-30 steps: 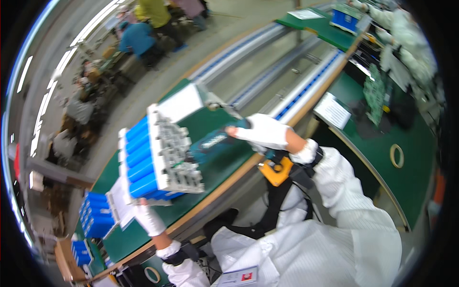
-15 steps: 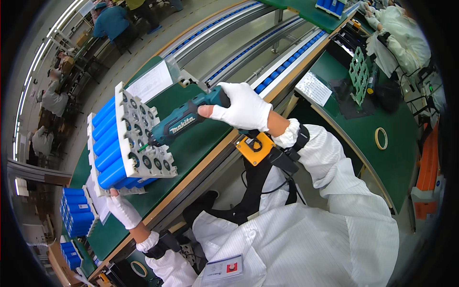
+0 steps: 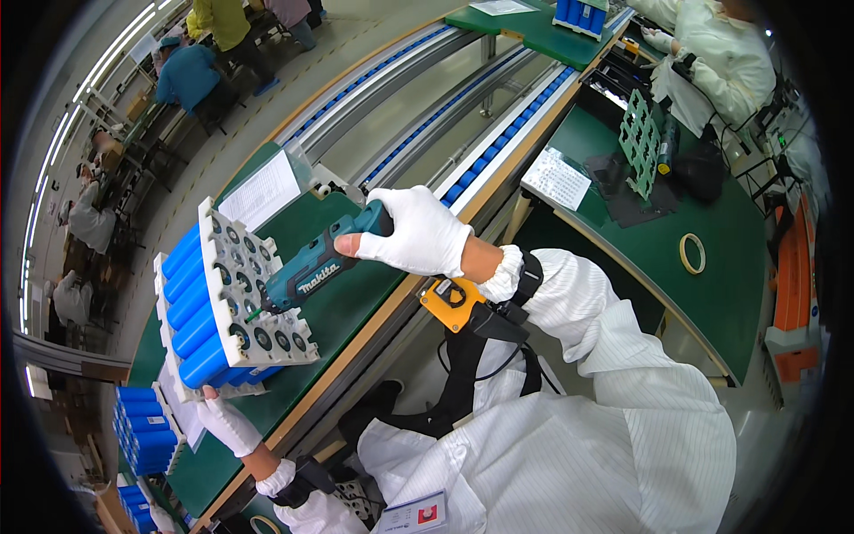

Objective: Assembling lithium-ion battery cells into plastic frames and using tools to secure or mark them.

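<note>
My right hand (image 3: pixel 416 234), in a white glove, grips a teal electric screwdriver (image 3: pixel 313 270). Its bit touches the white holder plate of a battery pack (image 3: pixel 233 294) made of several blue cylindrical cells. The pack stands tilted on the green mat (image 3: pixel 334 316). My left hand (image 3: pixel 227 421), also gloved, rests at the pack's lower edge and steadies it. An orange device (image 3: pixel 452 301) is strapped near my right wrist.
A paper sheet (image 3: pixel 261 189) lies behind the pack. More blue cell packs (image 3: pixel 142 429) sit at the far left. A roller conveyor (image 3: pixel 498 147) runs beside the bench. A tape ring (image 3: pixel 692 253) and a green cell holder (image 3: pixel 643 142) lie on the right table, where another person (image 3: pixel 722 59) works.
The screwdriver's bit has come down onto the pack's plate, lower than before. The pack has tipped slightly and sits closer in view. My left hand stays at its base.
</note>
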A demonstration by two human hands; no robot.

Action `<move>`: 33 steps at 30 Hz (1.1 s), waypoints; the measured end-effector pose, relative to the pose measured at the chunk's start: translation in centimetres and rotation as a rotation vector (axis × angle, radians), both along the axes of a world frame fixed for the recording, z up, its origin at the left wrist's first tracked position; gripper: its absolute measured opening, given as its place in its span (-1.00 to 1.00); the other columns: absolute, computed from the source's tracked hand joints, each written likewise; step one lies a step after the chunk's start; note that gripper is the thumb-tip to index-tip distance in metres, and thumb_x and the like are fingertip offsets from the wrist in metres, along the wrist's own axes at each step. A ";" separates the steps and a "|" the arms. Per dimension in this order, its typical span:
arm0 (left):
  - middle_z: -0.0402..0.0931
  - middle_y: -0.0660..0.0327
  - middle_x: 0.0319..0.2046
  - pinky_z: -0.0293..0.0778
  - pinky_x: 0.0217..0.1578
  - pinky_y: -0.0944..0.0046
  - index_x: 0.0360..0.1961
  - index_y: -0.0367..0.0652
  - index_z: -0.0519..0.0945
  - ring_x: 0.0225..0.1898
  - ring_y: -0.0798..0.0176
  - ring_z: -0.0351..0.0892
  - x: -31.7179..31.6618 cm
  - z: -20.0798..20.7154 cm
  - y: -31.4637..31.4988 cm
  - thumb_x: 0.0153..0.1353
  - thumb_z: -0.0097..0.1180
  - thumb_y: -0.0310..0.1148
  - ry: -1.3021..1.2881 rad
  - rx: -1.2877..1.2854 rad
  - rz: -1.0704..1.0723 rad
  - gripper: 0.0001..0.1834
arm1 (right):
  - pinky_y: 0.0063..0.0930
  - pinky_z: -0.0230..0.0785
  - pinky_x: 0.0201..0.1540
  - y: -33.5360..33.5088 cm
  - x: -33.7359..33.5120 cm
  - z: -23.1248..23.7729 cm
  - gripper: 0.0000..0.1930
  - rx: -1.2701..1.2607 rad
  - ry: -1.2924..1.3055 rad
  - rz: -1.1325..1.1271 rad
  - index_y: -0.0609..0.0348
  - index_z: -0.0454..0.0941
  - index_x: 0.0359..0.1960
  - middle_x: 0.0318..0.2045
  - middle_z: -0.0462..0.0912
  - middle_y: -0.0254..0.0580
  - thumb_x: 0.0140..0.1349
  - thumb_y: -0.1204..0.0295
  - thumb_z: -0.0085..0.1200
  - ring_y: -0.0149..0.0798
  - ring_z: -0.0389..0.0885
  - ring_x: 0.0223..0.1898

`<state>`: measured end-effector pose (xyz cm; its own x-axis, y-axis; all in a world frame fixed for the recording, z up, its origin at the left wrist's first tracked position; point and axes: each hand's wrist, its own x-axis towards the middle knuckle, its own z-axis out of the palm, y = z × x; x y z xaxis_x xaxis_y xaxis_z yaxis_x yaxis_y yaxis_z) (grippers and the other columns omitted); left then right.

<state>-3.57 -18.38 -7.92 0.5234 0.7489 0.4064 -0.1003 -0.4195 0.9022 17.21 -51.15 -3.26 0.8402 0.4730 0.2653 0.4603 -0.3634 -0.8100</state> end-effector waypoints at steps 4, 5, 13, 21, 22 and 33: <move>0.34 0.30 -0.43 0.20 -0.30 0.31 -0.34 -0.28 0.42 -0.37 0.40 0.25 0.3 -0.3 0.1 0.28 0.10 0.06 -0.008 0.003 -0.028 -0.48 | -0.52 0.38 -0.50 -0.2 0.0 -0.4 -0.29 -0.016 -0.025 0.008 0.28 0.51 -0.48 -0.72 0.48 -0.22 0.04 -0.30 0.15 -0.30 0.54 -0.64; 0.37 0.28 -0.40 0.22 -0.26 0.30 -0.29 -0.30 0.43 -0.35 0.38 0.28 0.3 -0.5 0.2 0.29 0.09 0.07 -0.013 0.006 -0.032 -0.47 | -0.52 0.38 -0.50 -0.3 0.0 -0.3 -0.29 -0.012 -0.028 0.007 0.28 0.51 -0.48 -0.72 0.48 -0.22 0.04 -0.30 0.15 -0.30 0.54 -0.64; 0.51 0.17 -0.13 0.28 0.01 0.21 -0.02 -0.36 0.49 -0.10 0.29 0.43 -0.9 -1.1 2.0 0.32 0.04 0.03 0.031 -0.019 -0.127 -0.43 | -0.30 0.44 -0.41 -0.1 -0.7 0.5 -0.37 -0.014 0.001 0.032 0.21 0.49 -0.50 -0.67 0.54 -0.03 0.04 -0.24 0.16 -0.02 0.62 -0.55; 0.47 0.25 -0.23 0.30 -0.11 0.25 -0.04 -0.30 0.47 -0.19 0.34 0.38 -0.8 -1.3 2.3 0.28 0.06 0.11 0.104 0.067 -0.112 -0.41 | -0.40 0.45 -0.40 -0.4 -0.8 -0.4 -0.43 0.034 0.041 -0.024 0.26 0.58 -0.40 -0.61 0.60 -0.08 0.05 -0.13 0.25 -0.14 0.65 -0.52; 0.48 0.24 -0.20 0.29 -0.09 0.25 -0.02 -0.30 0.47 -0.17 0.33 0.39 -1.0 -1.5 2.5 0.28 0.04 0.13 0.047 0.036 -0.189 -0.38 | -0.40 0.44 -0.41 -0.4 -0.5 -0.1 -0.42 0.010 0.036 -0.024 0.27 0.57 -0.42 -0.62 0.59 -0.09 0.04 -0.14 0.25 -0.14 0.64 -0.53; 0.21 0.05 0.33 0.14 0.31 0.04 0.40 -0.23 0.11 0.30 0.01 0.24 2.8 3.7 11.7 0.31 -0.48 0.37 0.121 -0.443 -0.501 -0.07 | -0.41 0.40 -0.45 0.8 7.5 0.9 -0.40 0.077 0.038 -0.204 0.25 0.53 -0.57 -0.69 0.55 -0.13 0.02 -0.16 0.25 -0.22 0.56 -0.60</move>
